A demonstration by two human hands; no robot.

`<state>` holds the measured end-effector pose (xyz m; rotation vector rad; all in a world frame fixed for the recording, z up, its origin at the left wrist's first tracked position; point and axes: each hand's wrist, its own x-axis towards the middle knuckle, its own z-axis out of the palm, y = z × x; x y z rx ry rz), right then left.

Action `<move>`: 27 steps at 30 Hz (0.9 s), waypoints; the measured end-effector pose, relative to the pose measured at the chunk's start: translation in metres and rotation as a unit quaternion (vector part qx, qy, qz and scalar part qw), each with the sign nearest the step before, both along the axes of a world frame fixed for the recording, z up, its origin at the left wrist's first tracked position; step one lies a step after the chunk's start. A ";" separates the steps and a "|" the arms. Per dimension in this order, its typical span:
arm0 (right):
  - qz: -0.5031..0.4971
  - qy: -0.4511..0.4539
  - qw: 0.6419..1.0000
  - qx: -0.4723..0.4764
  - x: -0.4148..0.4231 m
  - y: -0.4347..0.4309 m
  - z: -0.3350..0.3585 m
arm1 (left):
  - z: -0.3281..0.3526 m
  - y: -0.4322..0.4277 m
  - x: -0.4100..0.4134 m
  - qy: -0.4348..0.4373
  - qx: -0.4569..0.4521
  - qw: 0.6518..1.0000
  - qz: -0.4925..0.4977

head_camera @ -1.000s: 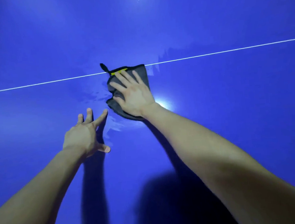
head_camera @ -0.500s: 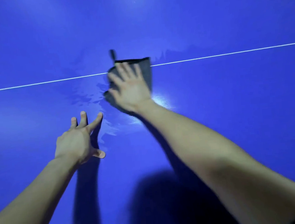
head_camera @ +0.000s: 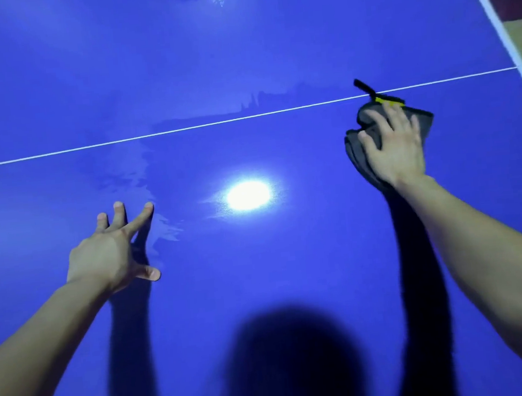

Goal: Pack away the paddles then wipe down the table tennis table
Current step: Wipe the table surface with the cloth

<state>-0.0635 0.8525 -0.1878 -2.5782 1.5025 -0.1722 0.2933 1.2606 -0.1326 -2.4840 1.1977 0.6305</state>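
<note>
Grey cloth (head_camera: 356, 151) just short of white line (head_camera: 184, 129); long axis and black loop (head_camera: 362, 86) point across it. Right hand (head_camera: 397, 151) flat atop, fingers spread; left hand (head_camera: 107, 255) splayed.

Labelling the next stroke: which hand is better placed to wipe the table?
Right. The right hand lies flat on the grey cloth, pressing it to the table by the white line; the left hand is bare, fingers spread, far from the cloth.

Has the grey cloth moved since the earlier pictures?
Yes. The grey cloth, under the right hand, slid right along the white line, away from the wet streaks toward the table's edge.
</note>
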 end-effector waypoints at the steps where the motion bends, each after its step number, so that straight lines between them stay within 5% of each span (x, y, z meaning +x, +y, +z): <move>1: -0.032 0.009 0.999 0.007 0.001 0.006 -0.001 | 0.001 0.000 0.000 -0.002 0.000 1.000 -0.001; 4: -0.036 0.007 0.999 0.006 0.061 0.071 0.002 | 0.003 -0.002 -0.002 -0.007 0.012 1.000 -0.012; 10: 0.250 -0.015 0.968 0.025 0.210 0.291 0.011 | 0.006 -0.003 -0.002 -0.011 0.011 1.000 -0.011; 14: 0.280 -0.068 0.957 0.021 0.188 0.274 -0.002 | 0.006 -0.003 0.000 -0.008 0.023 1.000 -0.011; 22: 0.020 -0.024 0.999 -0.007 -0.057 0.154 -0.002 | 0.008 -0.005 0.000 0.000 0.022 0.999 -0.024; 27: -0.053 0.010 0.998 -0.013 0.004 0.201 -0.001 | 0.004 -0.006 0.005 -0.008 0.023 0.998 -0.051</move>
